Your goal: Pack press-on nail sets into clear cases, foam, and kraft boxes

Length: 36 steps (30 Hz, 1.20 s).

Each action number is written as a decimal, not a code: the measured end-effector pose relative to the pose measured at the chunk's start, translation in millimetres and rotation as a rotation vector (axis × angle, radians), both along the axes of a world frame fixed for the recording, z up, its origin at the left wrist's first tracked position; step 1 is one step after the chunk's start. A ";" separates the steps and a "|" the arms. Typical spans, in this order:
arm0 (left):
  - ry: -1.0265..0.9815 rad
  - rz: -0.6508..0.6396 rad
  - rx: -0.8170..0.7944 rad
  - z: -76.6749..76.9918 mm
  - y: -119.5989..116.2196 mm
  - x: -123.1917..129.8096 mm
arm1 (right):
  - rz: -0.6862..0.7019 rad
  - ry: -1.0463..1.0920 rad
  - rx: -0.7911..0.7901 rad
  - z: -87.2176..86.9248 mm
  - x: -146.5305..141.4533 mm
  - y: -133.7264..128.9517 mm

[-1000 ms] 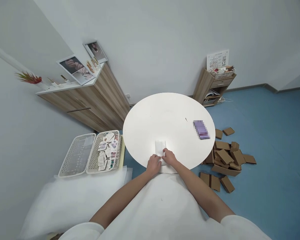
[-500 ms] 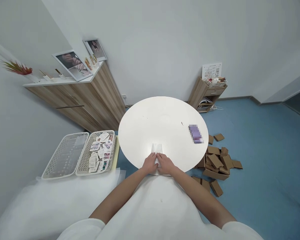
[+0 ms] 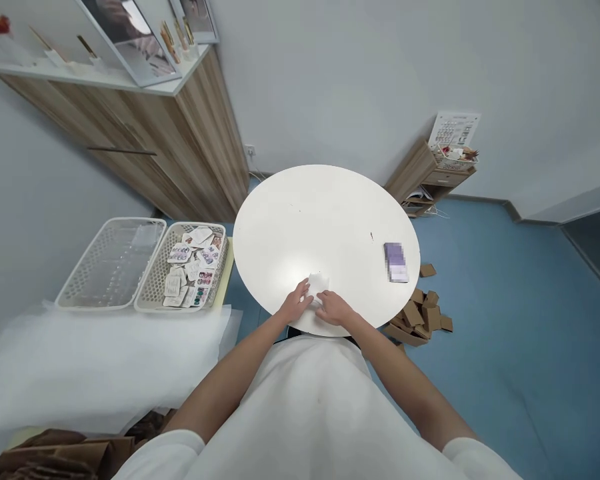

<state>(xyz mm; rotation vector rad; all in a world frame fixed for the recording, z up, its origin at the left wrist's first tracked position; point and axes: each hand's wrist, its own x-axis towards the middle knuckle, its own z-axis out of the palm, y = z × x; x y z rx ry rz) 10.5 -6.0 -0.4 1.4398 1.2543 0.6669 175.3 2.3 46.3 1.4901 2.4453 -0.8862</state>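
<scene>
A small white sheet, seemingly soft wrapping material and folded over, lies on the near part of the white oval table. My left hand holds its left edge, with thumb and fingers curled at the sheet. My right hand pinches the lower right part, its fingers bent and close together. Whether anything lies inside the fold is hidden. At the table's right side lies a purple stack, blurred by pixels.
Left of the table stand a white basket of printed cards and another basket with clear plastic pieces. White sheeting lies before them. Brown cardboard boxes are heaped on the floor at right. A wooden cabinet stands behind left.
The white sheet has gone from a longer strip to a shorter folded piece, lying slightly farther from my body. My hands have moved apart to its two sides. The view has shifted.
</scene>
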 end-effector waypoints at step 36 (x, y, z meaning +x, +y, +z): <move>0.394 0.648 -0.203 -3.7 1.4 34.5 | -0.695 0.501 -0.381 -37.7 14.9 9.2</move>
